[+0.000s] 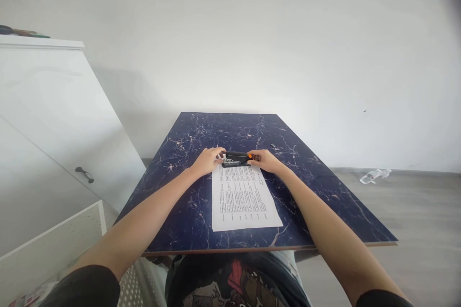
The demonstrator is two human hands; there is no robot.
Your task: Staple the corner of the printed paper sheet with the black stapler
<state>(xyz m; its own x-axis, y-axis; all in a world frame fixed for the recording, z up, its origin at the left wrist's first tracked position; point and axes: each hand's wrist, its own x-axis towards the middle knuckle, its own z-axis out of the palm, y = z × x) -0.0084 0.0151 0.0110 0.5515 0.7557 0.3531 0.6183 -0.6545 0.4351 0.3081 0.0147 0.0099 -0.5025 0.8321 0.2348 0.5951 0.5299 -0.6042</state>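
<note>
A black stapler (236, 156) with an orange part lies sideways at the far edge of a printed sheet stack (245, 196). Its top and base are spread apart, and a metal strip shows between them. My left hand (209, 159) grips the stapler's left end with thumb and fingertips. At the opposite end, by the orange part, my right hand (264, 159) is closed around it. The paper lies flat, its text facing up, and its far edge is partly hidden by the stapler and my hands.
The papers rest on a dark blue marbled table (173, 220). A tiny dark piece (272, 146) lies beyond my right hand. To the left stands a white cabinet (43, 105) with a dark handle (84, 174). A clear plastic bottle (374, 176) lies on the floor at right.
</note>
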